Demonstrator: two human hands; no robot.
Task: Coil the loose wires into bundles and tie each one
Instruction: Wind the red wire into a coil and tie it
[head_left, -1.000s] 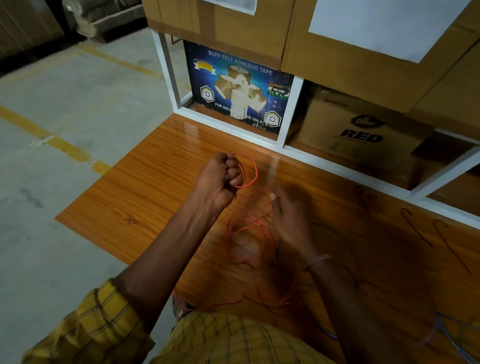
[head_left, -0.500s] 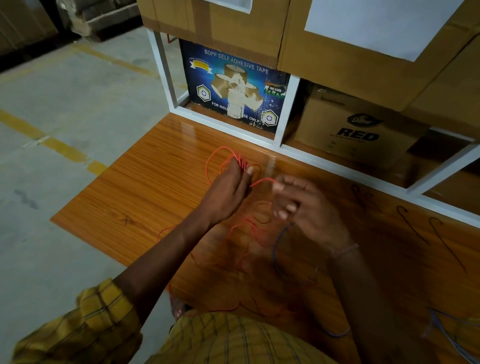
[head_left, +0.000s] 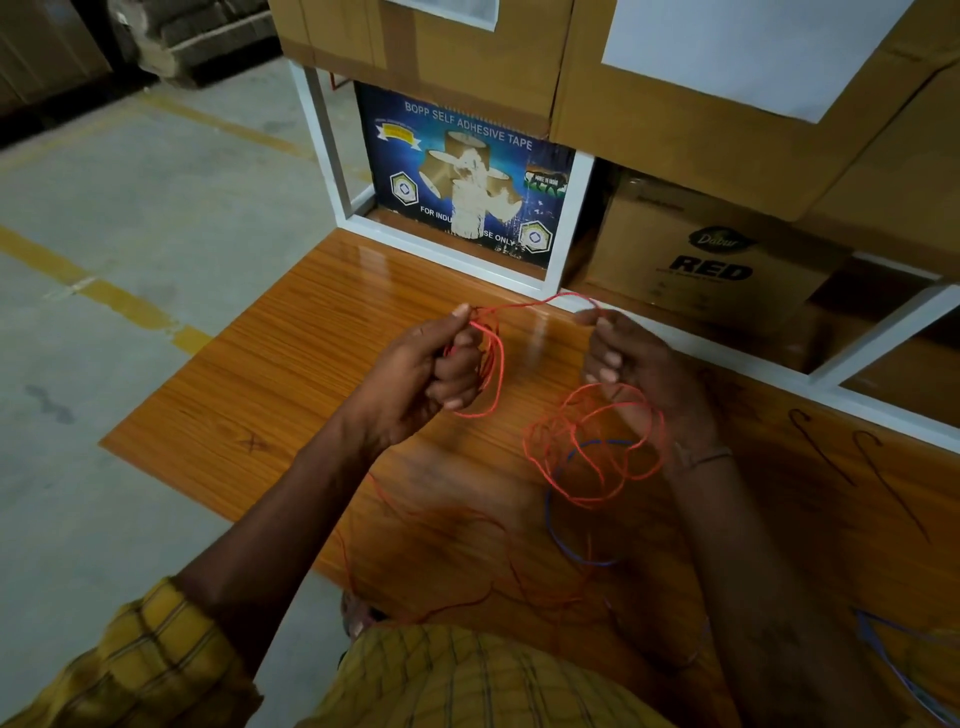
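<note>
Coiling thin red wire (head_left: 592, 457), early stage.
Left hand (head_left: 431, 369) grips few loops; right hand (head_left: 628, 358) pinches strand; tangle loose, nothing tied.

A glossy wooden worktop (head_left: 291, 374) meets a white shelf frame (head_left: 571, 218) holding cardboard boxes (head_left: 691, 244); grey concrete floor (head_left: 130, 218) has yellow lines (head_left: 104, 291).

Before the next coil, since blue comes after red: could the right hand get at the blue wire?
Probably not yet: the right hand pinches the red wire, whose loose loops hang over the blue wire; it lies close below.
</note>
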